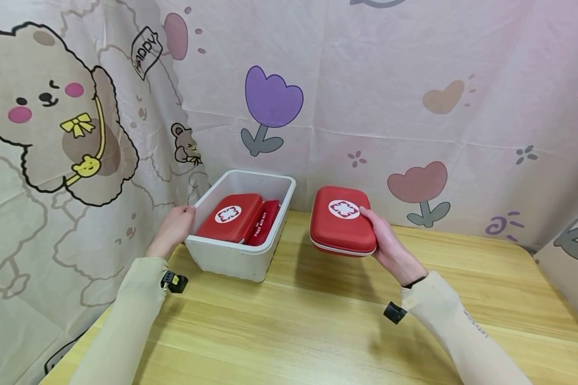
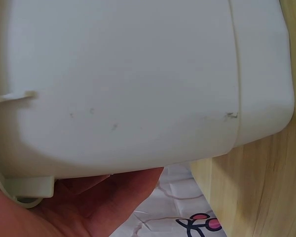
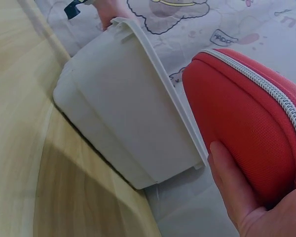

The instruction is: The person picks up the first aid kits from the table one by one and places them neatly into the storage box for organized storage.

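Note:
In the head view my left hand (image 1: 170, 231) grips the left rim of a white plastic bin (image 1: 223, 261). The left wrist view has its fingers (image 2: 123, 195) curled under the bin's edge, against the outer wall. My right hand (image 1: 389, 250) holds a red zippered first aid case (image 1: 339, 230) by its right side, thumb on top near the white cross emblem. That case is raised over the table, to the right of the bin. Inside the bin lie a similar red case (image 1: 247, 209) and, to its right, a red piece (image 1: 268, 224) lettered FIRST AID KIT.
The bin stands at the back left of a wooden table (image 1: 289, 326), close to the printed curtain (image 1: 366, 107). The curtain also hangs along the left side. A small black device (image 1: 175, 282) is worn on the left wrist, another (image 1: 395, 313) on the right.

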`<state>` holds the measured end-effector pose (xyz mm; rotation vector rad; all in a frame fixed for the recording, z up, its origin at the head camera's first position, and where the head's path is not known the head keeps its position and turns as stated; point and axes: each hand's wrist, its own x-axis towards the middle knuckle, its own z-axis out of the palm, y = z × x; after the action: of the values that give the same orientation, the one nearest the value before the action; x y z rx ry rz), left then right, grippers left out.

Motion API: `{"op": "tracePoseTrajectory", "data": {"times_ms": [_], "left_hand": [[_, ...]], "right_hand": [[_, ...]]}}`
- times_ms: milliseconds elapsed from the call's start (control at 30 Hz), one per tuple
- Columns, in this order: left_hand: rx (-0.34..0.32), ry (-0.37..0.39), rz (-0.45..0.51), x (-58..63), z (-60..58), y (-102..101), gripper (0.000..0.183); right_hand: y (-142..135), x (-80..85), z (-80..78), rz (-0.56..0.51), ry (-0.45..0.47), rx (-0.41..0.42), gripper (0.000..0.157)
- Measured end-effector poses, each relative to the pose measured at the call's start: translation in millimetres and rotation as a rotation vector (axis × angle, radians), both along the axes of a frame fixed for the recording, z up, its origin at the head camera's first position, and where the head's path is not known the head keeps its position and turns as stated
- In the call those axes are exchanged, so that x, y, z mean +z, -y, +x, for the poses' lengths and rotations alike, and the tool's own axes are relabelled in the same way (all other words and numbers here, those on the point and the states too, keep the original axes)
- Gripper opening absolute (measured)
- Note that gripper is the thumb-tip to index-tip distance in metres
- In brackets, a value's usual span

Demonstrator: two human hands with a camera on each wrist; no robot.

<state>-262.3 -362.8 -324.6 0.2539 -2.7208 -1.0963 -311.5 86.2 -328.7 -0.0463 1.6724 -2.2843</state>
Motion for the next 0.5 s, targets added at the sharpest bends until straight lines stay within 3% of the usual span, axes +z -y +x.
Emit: {"op": "tracePoseTrajectory", "data": {"times_ms": [500], "left_hand": [[0.013, -0.001, 0.009, 0.0, 0.0, -1, 0.045]], "right_hand": [[13, 6.8, -0.1, -0.004, -0.013, -0.006, 0.061]]}}
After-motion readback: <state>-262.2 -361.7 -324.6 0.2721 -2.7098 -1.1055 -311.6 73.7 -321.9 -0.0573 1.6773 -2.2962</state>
